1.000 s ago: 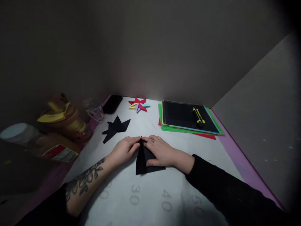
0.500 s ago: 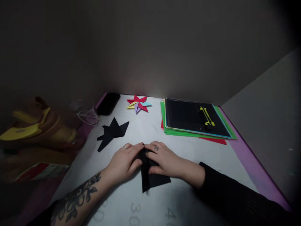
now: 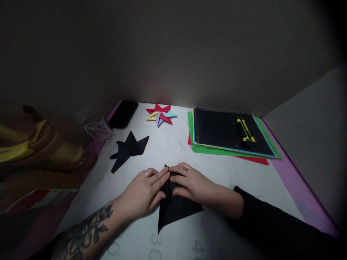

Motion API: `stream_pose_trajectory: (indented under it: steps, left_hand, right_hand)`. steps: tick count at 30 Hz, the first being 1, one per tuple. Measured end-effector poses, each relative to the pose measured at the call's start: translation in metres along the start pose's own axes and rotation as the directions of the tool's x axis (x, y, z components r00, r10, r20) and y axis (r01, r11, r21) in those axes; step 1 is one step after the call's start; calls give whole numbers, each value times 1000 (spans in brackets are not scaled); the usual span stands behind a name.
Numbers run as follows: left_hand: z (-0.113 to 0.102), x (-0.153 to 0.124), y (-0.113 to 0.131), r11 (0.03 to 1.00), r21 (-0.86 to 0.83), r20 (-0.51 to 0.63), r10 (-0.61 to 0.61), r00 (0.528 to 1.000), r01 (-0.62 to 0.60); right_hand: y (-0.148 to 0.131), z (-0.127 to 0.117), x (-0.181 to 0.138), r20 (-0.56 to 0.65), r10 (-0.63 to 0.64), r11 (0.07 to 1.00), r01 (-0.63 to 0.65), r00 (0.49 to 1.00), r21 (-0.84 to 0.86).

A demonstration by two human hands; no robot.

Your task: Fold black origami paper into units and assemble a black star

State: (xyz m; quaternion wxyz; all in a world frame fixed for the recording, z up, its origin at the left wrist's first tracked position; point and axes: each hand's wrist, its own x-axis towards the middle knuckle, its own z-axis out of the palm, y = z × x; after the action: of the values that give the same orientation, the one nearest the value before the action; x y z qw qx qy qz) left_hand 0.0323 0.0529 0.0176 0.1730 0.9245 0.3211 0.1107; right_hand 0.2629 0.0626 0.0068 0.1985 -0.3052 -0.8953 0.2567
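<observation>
A sheet of black origami paper (image 3: 180,210), folded to a point at its far end, lies on the white table in front of me. My left hand (image 3: 145,189) presses its fingertips on the paper's narrow tip, with the thumb near its left edge. From the other side, my right hand (image 3: 192,183) holds the paper down with its bent fingers and thumb, and the fingertips of both hands meet at the tip. Part of the fold is hidden under the fingers. To the left lies a black folded paper piece (image 3: 128,148) with several points.
A multicoloured paper star (image 3: 161,115) lies at the back, right of a black phone (image 3: 124,113). At the back right a yellow-and-black tool (image 3: 246,130) rests on a stack of coloured paper (image 3: 217,128). Brown and yellow things (image 3: 46,148) are on the left, blurred.
The black paper has spread wider at its near end, its lower corner now closer to me. My left fingers have slid slightly right along the tip. The view has shifted a little.
</observation>
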Motion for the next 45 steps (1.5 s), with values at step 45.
stream_pose_trajectory:
  steps: [45]
  left_hand:
    - [-12, 14, -11, 974, -179, 34, 148, 988, -139]
  right_hand:
    - [-4, -7, -4, -70, 95, 987, -103, 993, -122]
